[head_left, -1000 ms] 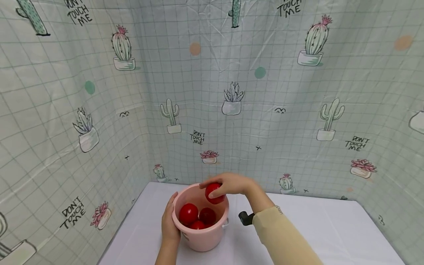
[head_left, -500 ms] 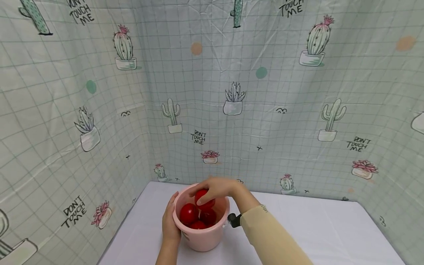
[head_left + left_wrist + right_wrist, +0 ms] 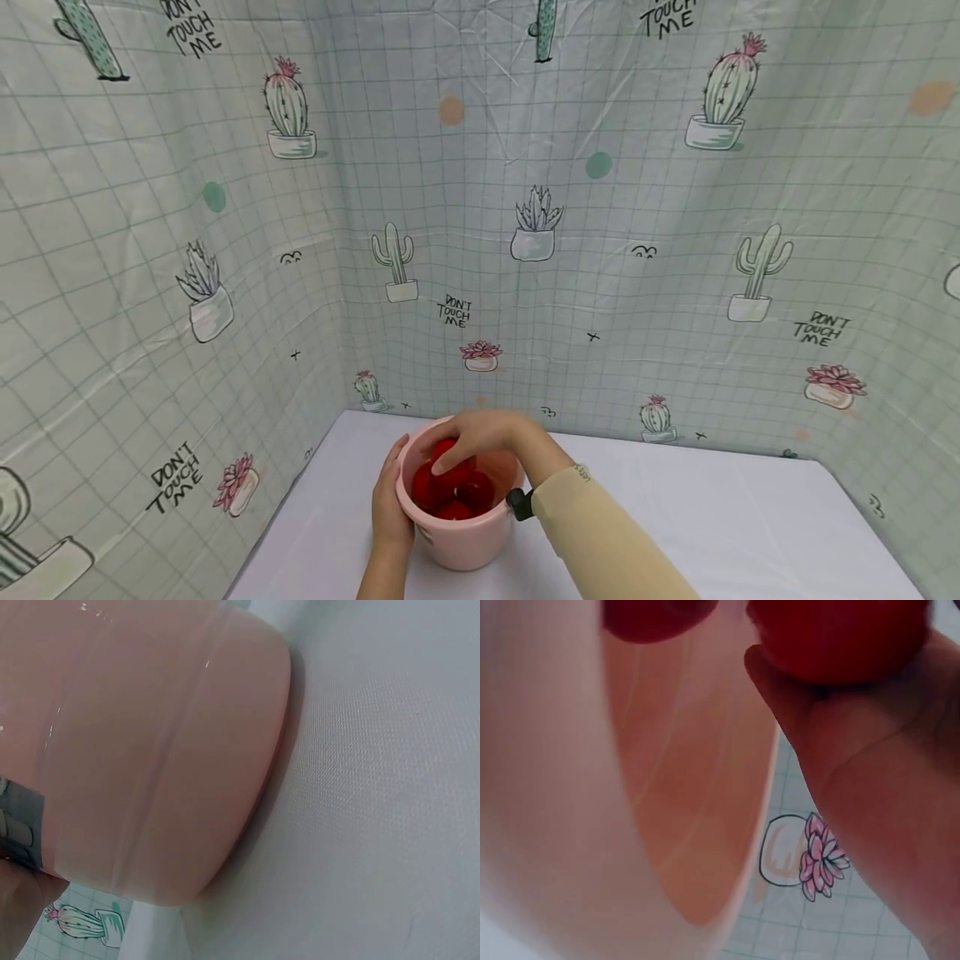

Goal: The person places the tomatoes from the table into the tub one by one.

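A pink bucket (image 3: 461, 548) stands upright on the white table, with several glossy red, round, apple-like fruits (image 3: 477, 492) inside. My left hand (image 3: 391, 510) holds the bucket's left side, its fingers near the rim; the left wrist view shows part of that hand against the wall beside a dark label (image 3: 21, 825). My right hand (image 3: 487, 433) reaches over the far rim, holding another red fruit (image 3: 840, 637) inside the bucket's mouth, just above the others. The thumb lies across this fruit; the other fingertips are mostly hidden.
White cloth covers the table (image 3: 660, 525), spreading to the bucket's right. A cactus-print curtain (image 3: 585, 292) hangs behind the table and along the left. The dark wrist camera (image 3: 520, 505) sits close to the bucket's right rim.
My right hand has moved left and down into the bucket's mouth with the red fruit, lowering it towards the others. The left hand stays on the bucket. The head view shifts slightly.
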A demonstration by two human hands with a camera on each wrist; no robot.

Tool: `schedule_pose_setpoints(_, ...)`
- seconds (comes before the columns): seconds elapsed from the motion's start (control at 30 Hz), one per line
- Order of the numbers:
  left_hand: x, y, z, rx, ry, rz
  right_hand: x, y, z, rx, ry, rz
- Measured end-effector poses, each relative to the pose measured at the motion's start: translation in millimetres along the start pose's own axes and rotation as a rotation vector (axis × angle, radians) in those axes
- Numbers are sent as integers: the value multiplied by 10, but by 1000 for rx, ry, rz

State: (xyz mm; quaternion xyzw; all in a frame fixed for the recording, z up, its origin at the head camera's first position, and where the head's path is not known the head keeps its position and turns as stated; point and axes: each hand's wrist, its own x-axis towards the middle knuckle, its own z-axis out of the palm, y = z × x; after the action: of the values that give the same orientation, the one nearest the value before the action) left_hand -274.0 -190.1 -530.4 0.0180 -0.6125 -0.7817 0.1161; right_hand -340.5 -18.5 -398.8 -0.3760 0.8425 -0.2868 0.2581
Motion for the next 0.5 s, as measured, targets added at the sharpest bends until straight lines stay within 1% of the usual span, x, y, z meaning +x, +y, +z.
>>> schedule_pose_setpoints(0.17,-2,9,7,-3,12,-2,-5,-4,36,120,-6,33)
schedule_pose_setpoints(0.23,-4,10,7,-10,8,-5,-10,-2,44,124,3,56)
schedule_pose_setpoints(0.33,-8,10,8,-13,3,-9,-15,4,45,80,9,71)
schedule_pose_setpoints(0.5,-15,2,7,1,3,-7,-16,18,43,76,-2,65)
